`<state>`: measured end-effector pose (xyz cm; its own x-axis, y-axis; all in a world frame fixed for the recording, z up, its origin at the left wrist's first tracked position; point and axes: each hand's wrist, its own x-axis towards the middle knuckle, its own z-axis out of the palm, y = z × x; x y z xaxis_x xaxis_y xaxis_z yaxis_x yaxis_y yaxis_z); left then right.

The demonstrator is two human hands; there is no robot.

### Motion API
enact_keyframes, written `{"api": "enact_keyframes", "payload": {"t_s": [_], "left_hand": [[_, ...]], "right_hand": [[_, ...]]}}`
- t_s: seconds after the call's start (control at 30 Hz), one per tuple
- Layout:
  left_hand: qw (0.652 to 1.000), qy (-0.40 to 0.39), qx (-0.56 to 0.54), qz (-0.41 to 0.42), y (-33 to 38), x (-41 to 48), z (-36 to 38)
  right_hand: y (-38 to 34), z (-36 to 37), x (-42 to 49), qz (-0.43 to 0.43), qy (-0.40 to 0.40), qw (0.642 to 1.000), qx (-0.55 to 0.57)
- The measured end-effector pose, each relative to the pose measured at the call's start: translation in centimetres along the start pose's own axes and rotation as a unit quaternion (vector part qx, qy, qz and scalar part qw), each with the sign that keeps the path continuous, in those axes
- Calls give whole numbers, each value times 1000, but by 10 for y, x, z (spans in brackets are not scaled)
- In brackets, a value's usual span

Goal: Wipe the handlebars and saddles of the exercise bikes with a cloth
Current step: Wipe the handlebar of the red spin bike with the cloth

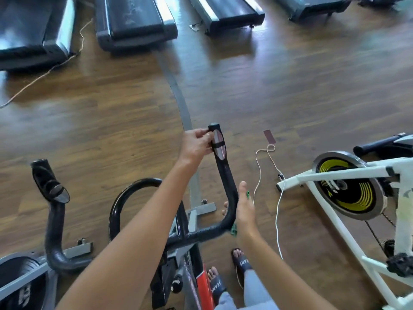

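a: where is the cloth?

b: the green cloth (247, 194) sits at lower centre of the frame, mostly hidden. it is wrapped round the bend of the black handlebar (224, 175) under the right hand (244, 211), with only green edges peeking out beside the thumb and below the palm.

a: and how is that hand set?

b: its fingers curl round the bar's curve, with fingertips (224, 209) showing on the bar's left side, so it grips cloth and bar together.

a: the other hand?

b: the left hand (197, 143), at centre frame, pinches the upper grip of the same bar, thumb and fingers pressed beside the oval silver sensor plate (218, 145) near the bar's tip.

a: what surrounds them?

b: a second bike's handlebar (50, 198) stands at lower left. a white bike frame (348, 175) with a black and yellow flywheel (349, 191) fills the right side. treadmills (136, 21) line the top edge of the frame. a white cord (278, 198) trails over the wooden floor (100, 113) right of centre. sandalled feet (241, 262) show at the bottom.
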<state>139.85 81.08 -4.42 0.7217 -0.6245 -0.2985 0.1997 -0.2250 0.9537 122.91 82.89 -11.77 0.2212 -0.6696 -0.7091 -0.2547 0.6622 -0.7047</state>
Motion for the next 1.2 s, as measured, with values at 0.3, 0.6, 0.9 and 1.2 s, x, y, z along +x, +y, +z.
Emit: {"api": "enact_keyframes", "payload": {"t_s": [0.3, 0.6, 0.9, 1.2], "left_hand": [[999, 40, -33, -3, -1, -4, 5], [993, 99, -58, -26, -5, -4, 11], [988, 155, -15, 0, -9, -8, 16], [987, 114, -106, 40, 0, -66, 40]], "right_hand": [[-132, 61, 61, -164, -187, 956, -154], [-97, 16, 36, -161, -239, 922, -257], [-121, 0, 53, -199, -286, 873, -341], [-163, -23, 10, -48, -359, 932, -29]]}}
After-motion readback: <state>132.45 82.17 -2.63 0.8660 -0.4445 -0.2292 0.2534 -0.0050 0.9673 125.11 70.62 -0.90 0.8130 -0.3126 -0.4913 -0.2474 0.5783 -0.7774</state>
